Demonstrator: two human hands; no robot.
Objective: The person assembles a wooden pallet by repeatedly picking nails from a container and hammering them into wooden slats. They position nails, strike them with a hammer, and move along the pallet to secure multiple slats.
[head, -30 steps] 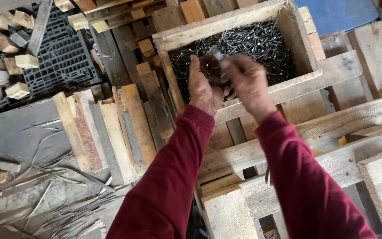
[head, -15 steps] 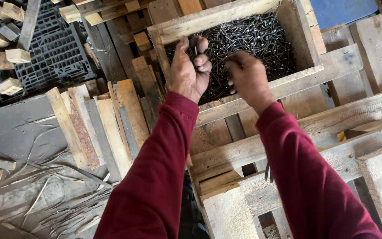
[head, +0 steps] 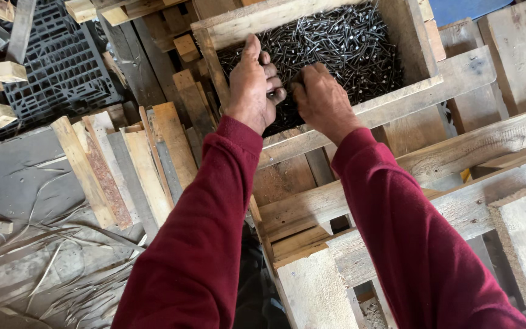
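I see both hands over the nails (head: 336,42) in the wooden box (head: 409,36). The left hand (head: 252,85) curls around a few nails; the right hand (head: 319,97) is closed, pinching some too.

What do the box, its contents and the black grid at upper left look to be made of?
Box: rough unfinished wood, grain and saw marks visible. Nails: dark metal, probably steel, with glinting shafts. Grid pallet: likely moulded black plastic, matte, with uniform ribs.
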